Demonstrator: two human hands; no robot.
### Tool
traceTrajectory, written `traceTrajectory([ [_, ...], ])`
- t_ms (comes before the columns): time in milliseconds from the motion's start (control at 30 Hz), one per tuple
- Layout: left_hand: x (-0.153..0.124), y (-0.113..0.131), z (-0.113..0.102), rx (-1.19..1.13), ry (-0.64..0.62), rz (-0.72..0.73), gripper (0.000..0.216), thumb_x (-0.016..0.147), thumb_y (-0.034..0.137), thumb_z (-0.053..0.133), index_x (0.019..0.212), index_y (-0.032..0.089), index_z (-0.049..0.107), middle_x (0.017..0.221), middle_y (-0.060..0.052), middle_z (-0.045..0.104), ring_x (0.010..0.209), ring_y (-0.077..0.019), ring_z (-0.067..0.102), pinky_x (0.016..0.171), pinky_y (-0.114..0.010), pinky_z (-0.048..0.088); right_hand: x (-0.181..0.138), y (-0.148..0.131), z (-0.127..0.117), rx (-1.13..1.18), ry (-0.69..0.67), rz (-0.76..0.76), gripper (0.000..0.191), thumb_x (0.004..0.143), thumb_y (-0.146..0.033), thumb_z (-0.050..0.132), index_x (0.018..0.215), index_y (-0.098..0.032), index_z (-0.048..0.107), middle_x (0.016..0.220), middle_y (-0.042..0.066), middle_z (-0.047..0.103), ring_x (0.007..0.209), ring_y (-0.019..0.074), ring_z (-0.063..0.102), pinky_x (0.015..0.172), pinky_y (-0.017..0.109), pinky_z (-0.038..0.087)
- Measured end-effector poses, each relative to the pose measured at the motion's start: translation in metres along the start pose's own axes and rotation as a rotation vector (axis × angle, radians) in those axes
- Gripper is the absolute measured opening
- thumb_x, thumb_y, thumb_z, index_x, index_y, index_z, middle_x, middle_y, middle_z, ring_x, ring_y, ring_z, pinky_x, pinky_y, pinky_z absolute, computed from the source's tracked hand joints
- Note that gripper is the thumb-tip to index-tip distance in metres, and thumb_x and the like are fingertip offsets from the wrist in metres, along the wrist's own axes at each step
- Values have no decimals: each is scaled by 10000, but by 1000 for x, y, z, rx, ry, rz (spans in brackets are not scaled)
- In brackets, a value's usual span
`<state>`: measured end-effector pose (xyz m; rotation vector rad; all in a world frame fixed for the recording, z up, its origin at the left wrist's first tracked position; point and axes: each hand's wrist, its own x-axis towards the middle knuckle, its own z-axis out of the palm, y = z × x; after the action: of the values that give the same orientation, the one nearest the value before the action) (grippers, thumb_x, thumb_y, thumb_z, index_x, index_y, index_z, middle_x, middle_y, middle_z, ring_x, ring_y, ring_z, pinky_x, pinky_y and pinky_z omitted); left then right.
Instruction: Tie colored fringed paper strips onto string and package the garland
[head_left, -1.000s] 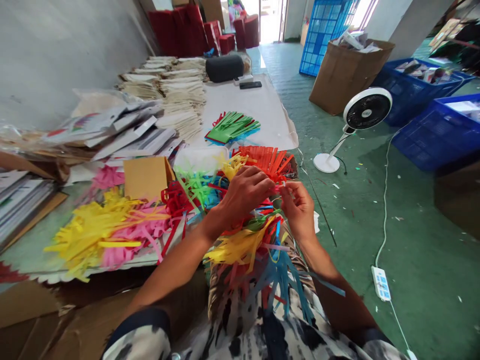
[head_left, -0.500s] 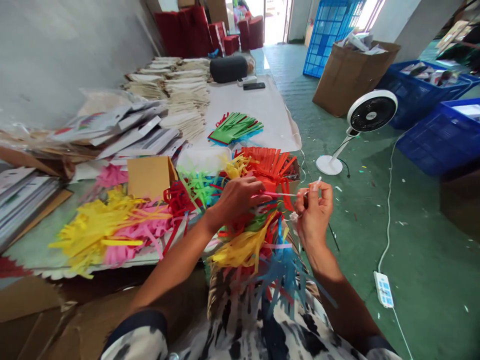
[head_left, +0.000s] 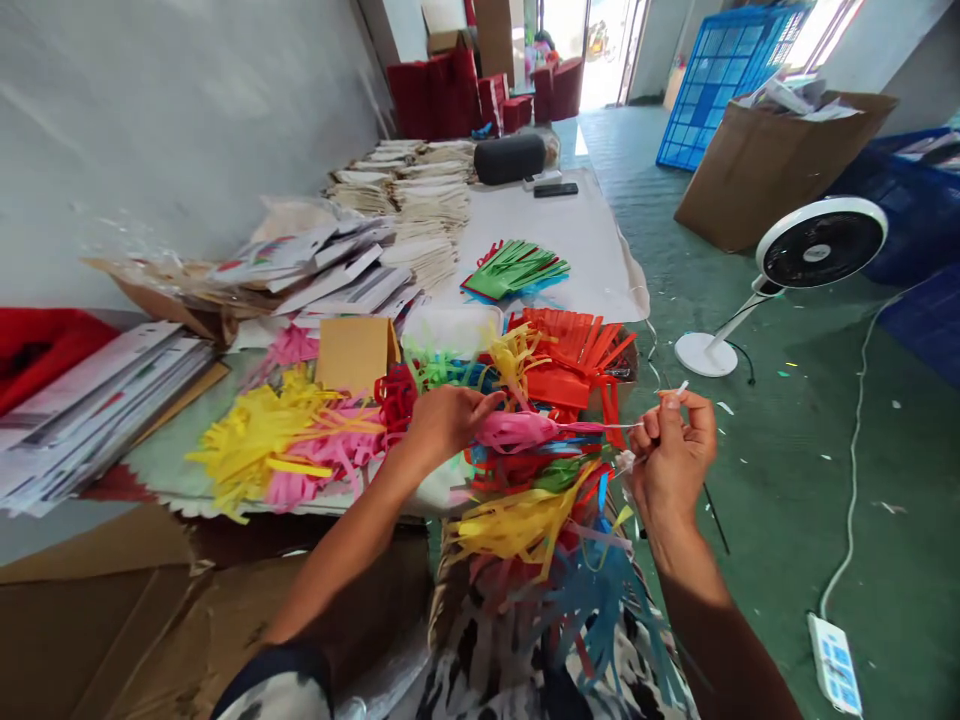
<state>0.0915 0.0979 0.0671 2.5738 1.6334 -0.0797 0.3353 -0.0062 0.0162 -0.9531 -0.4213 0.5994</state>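
Note:
A pink paper tassel (head_left: pixel 517 430) stretches between my hands, its twisted neck pointing right. My left hand (head_left: pixel 446 430) is closed around the tassel's loose end, which the fingers mostly hide. The white string (head_left: pixel 622 427) runs taut from the neck into my right hand (head_left: pixel 675 450). There the fingers pinch the string, and a short white tip sticks up above the thumb. Below the tassel, yellow tassel strips (head_left: pixel 510 522) and blue tassel strips (head_left: pixel 600 590) hang over my lap. Just behind it lie orange fringed paper pieces (head_left: pixel 562 385).
Yellow fringe (head_left: pixel 262 430), a tan card box (head_left: pixel 352 352) and green fringed paper (head_left: pixel 517 270) lie on the table. Stacked printed sheets (head_left: pixel 112 400) are at the left. A white fan (head_left: pixel 817 255) and a power strip (head_left: pixel 836 660) stand on the floor at the right.
My left hand has slid left along the pink tassel, uncovering its bundled body. My right hand still pinches the string. The whole view has shifted, with the surroundings now further right.

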Motion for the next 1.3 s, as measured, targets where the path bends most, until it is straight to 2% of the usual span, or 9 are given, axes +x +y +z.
traceTrajectory([
  [100, 11, -8, -8, 113, 98, 18, 427, 1062, 479, 556, 830, 218, 802, 838, -101, 784, 848, -288, 742, 591, -312, 354, -1, 4, 2, -6, -14, 10, 382, 826, -482, 876, 913, -249, 587, 599, -134, 362, 472, 49, 258, 427, 147, 235],
  [200, 35, -2, -8, 100, 231, 338, 188, 1030, 250, 621, 1022, 225, 807, 1060, -87, 794, 1017, -256, 719, 692, -306, 469, -2, 5, 5, -16, -40, 16, 378, 837, -485, 868, 908, -249, 582, 582, -137, 347, 464, 52, 249, 425, 151, 232],
  [367, 82, 7, 5, 129, 231, 781, 287, 961, 56, 624, 1100, 238, 797, 1195, -96, 780, 1198, -255, 666, 942, -364, 512, -5, 3, 7, -29, -59, 7, 356, 854, -484, 855, 926, -247, 600, 556, -134, 370, 465, 60, 260, 425, 152, 241],
  [533, 111, -9, -6, 233, 247, 696, 272, 917, 59, 639, 1051, 224, 808, 976, -111, 805, 1085, -287, 707, 1099, -491, 436, -4, 3, 3, -43, -68, 35, 387, 845, -520, 856, 920, -245, 595, 540, -134, 376, 455, 60, 268, 419, 153, 241],
  [667, 118, -16, -43, 192, 419, 400, 293, 976, 145, 604, 1197, 191, 790, 1071, -150, 809, 1093, -322, 713, 1031, -487, 467, -3, 6, 1, -50, -78, 42, 387, 857, -529, 847, 926, -239, 600, 543, -125, 430, 447, 59, 297, 414, 160, 243],
  [800, 118, -17, -69, 69, 530, 134, 302, 1005, 229, 613, 1262, 194, 768, 1203, -159, 792, 1184, -345, 695, 1024, -472, 472, -4, 4, 0, -47, -97, 51, 368, 863, -506, 850, 933, -234, 612, 543, -122, 436, 452, 58, 306, 417, 159, 252],
  [967, 126, -21, -65, -296, 590, 25, 252, 956, 338, 702, 1143, 203, 804, 1098, -99, 817, 1054, -290, 725, 947, -390, 512, -4, -2, -1, -48, -98, 35, 367, 865, -512, 844, 937, -240, 608, 539, -132, 401, 447, 55, 269, 420, 159, 236],
  [1167, 101, 25, -24, -1105, 339, 288, 348, 880, 483, 747, 979, 151, 764, 873, -44, 758, 772, -166, 657, 723, -274, 523, -2, 3, 1, -72, -121, 99, 404, 851, -564, 832, 902, -237, 600, 570, -124, 409, 433, 50, 270, 403, 177, 212],
  [1300, 60, 64, 3, -1202, 125, 412, 329, 892, 494, 759, 935, 168, 772, 861, -31, 753, 766, -147, 647, 718, -257, 520, -3, 2, 4, -70, -137, 116, 438, 849, -603, 818, 1013, -223, 674, 602, -121, 369, 435, 49, 232, 397, 200, 174],
])
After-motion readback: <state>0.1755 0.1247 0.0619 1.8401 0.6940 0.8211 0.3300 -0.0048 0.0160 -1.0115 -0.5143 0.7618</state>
